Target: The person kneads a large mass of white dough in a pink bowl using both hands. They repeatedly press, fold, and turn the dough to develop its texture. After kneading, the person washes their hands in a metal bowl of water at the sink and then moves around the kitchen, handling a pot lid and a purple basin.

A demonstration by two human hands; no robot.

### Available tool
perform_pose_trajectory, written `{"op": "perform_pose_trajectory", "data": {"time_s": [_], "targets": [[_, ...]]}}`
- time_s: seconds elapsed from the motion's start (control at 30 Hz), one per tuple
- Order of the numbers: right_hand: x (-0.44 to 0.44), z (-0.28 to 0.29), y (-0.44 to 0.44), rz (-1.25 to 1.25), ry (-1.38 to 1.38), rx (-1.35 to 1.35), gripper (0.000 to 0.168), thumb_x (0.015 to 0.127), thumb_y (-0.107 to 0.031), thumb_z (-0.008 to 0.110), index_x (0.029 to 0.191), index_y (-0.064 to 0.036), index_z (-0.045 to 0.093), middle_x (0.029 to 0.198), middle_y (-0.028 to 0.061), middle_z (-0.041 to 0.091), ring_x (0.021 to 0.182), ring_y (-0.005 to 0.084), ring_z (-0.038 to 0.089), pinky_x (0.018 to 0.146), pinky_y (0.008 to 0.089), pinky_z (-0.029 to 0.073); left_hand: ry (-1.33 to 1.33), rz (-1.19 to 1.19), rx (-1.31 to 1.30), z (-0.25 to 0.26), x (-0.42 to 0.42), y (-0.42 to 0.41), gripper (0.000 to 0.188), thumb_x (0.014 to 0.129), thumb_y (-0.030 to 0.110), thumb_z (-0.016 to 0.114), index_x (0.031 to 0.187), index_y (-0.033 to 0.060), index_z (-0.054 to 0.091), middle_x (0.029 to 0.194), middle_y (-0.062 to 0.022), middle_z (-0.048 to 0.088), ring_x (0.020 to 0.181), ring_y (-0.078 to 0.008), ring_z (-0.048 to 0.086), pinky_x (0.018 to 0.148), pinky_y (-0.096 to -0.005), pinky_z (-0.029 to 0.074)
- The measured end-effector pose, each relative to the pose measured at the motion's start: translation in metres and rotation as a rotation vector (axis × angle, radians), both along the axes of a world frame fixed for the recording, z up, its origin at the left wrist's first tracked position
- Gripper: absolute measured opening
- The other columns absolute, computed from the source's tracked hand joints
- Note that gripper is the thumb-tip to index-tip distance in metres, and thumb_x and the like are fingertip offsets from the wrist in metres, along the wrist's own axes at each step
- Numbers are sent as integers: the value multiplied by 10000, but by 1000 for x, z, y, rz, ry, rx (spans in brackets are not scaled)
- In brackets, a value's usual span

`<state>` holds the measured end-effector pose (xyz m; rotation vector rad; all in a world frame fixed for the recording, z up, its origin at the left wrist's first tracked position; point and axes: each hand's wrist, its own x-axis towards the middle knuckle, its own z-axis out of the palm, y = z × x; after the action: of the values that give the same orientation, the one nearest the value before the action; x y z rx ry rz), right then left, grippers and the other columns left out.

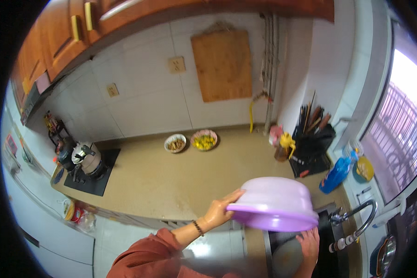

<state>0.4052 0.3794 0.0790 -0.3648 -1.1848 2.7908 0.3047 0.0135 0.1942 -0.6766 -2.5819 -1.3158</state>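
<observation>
A purple plastic basin (276, 201) is tilted on its side above the near edge of the counter and the sink, its rim towards me. My left hand (222, 208) grips the rim at its left end. Below the basin's right end is my right hand (309, 243), fingers spread at the lower rim; whether it bears on the basin I cannot tell. In the dark sink (328, 253) under them lies a round, greyish thing (287, 257), partly hidden. The chrome faucet (366, 219) arches over the sink at the right.
Two bowls of food (175, 143) (204, 140) stand by the tiled wall. A pressure cooker (87, 160) sits on the stove at the left. At the right are a black knife holder (312, 139), a blue detergent bottle (335, 175) and a yellow bowl (364, 168). A wooden cutting board (222, 66) hangs on the wall.
</observation>
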Motion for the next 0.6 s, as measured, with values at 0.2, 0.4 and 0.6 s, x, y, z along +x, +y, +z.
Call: {"op": "perform_pose_trajectory", "data": {"time_s": [0.2, 0.4, 0.6], "targets": [[-34, 25, -51, 68, -77, 1895, 365, 707, -263, 631, 955, -3, 570, 1010, 252, 542, 953, 388, 507, 821, 460, 388, -700, 438, 722, -20, 22, -158, 278, 759, 49, 521, 1036, 23, 541, 839, -95, 607, 733, -201, 606, 622, -359, 527], [-171, 309, -305, -541, 975, 1839, 101, 781, -118, 551, 805, -33, 601, 767, 108, 555, 777, 293, 478, 718, 385, 397, -784, 627, 1181, -12, 77, -332, 323, 708, 32, 508, 1024, -35, 497, 889, -132, 574, 805, -276, 592, 733, -434, 513], [-214, 545, -535, -727, 1194, 1807, 382, 837, -396, 486, 772, -49, 632, 783, 102, 623, 887, 289, 515, 813, 430, 390, -410, 756, 1391, 12, 124, -399, 299, 688, -23, 472, 986, -24, 497, 832, -86, 544, 700, -192, 555, 603, -328, 485]]}}
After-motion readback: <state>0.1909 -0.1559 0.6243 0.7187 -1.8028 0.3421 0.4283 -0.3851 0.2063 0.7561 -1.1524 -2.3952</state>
